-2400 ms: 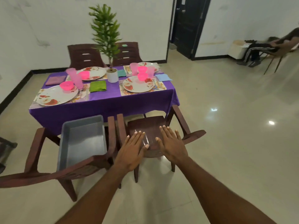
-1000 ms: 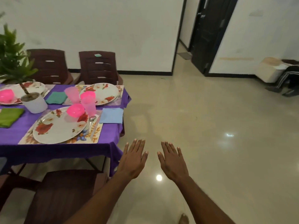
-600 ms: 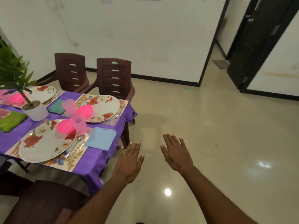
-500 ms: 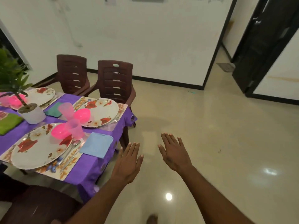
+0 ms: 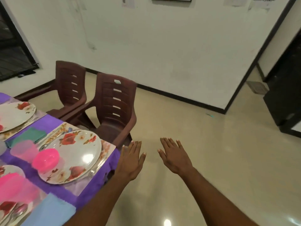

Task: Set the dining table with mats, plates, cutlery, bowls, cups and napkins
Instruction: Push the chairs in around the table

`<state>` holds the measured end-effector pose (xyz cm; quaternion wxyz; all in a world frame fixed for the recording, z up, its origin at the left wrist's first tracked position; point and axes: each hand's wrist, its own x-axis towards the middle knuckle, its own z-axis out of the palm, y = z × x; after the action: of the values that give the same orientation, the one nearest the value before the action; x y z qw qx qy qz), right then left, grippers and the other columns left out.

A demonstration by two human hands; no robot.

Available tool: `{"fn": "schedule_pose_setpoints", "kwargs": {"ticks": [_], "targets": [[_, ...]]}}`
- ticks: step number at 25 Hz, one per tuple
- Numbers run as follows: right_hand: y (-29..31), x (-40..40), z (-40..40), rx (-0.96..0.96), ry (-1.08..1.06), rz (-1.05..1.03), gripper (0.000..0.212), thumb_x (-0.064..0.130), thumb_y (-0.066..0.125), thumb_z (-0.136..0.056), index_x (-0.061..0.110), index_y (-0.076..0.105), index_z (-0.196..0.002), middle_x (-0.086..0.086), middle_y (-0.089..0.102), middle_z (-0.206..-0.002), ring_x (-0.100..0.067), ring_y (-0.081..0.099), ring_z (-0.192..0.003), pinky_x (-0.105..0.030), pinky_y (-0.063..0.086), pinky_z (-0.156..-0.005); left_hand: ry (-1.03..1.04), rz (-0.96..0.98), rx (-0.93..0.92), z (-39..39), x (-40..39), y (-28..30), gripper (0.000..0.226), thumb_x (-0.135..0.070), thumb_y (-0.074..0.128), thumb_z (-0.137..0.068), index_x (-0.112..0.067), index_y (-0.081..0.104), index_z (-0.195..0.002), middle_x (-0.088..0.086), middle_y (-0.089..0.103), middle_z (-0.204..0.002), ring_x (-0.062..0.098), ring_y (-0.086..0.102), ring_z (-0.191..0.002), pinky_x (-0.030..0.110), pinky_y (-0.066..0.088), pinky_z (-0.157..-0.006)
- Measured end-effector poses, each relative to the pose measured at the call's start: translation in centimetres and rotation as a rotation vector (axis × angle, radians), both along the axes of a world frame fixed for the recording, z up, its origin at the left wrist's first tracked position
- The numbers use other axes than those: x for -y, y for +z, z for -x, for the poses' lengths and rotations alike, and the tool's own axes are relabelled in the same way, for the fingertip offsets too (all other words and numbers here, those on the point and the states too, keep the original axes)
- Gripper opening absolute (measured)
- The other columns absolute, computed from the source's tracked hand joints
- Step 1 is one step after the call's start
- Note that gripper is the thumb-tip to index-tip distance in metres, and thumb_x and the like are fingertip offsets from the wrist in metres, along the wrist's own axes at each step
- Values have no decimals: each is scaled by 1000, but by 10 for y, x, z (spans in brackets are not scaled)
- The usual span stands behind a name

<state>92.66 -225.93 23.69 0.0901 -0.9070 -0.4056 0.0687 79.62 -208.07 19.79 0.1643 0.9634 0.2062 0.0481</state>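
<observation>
My left hand [image 5: 131, 160] and my right hand [image 5: 173, 154] are stretched out flat over the floor, fingers straight, holding nothing. To their left is the table with a purple cloth [image 5: 53, 190]. On it lies a floral plate [image 5: 76, 155] on a floral mat [image 5: 106, 146], with a pink bowl [image 5: 45, 160] and a pink cup [image 5: 24, 151] beside it. A teal napkin [image 5: 28, 137] and a light blue napkin [image 5: 50, 211] lie flat. A second plate [image 5: 14, 115] sits farther back. Cutlery [image 5: 92, 172] lies by the near plate.
Two brown plastic chairs [image 5: 114, 110] [image 5: 70, 88] stand at the far side of the table. Beige tiled floor [image 5: 211, 152] spreads to the right. A white wall runs behind, with a dark door [image 5: 286, 95] at the right and a dark window [image 5: 11, 51] at the left.
The view has swung right and come closer along the table's end; the plant and green napkin have left the frame. Both hands stay flat and empty in front of me.
</observation>
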Motion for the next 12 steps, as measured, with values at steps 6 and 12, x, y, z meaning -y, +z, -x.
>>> {"fn": "schedule_pose_setpoints", "kwargs": {"ticks": [6, 12], "targets": [[-12, -123, -168, 27, 246, -31, 63, 53, 15, -107, 22, 11, -162, 2, 16, -169, -17, 10, -156, -41, 1, -127, 258, 9, 39, -138, -76, -1, 79, -61, 0, -96, -21, 15, -163, -4, 15, -169, 12, 2, -157, 44, -1, -126], [-11, -212, -322, 7, 514, 54, 64, 53, 15, -107, 23, 10, -162, 2, 15, -169, -17, 10, -156, -41, 3, -127, 512, 53, -47, -268, -121, 5, 72, -59, 3, -102, -21, 10, -163, -5, 11, -170, 11, -2, -156, 43, -2, -127]]}}
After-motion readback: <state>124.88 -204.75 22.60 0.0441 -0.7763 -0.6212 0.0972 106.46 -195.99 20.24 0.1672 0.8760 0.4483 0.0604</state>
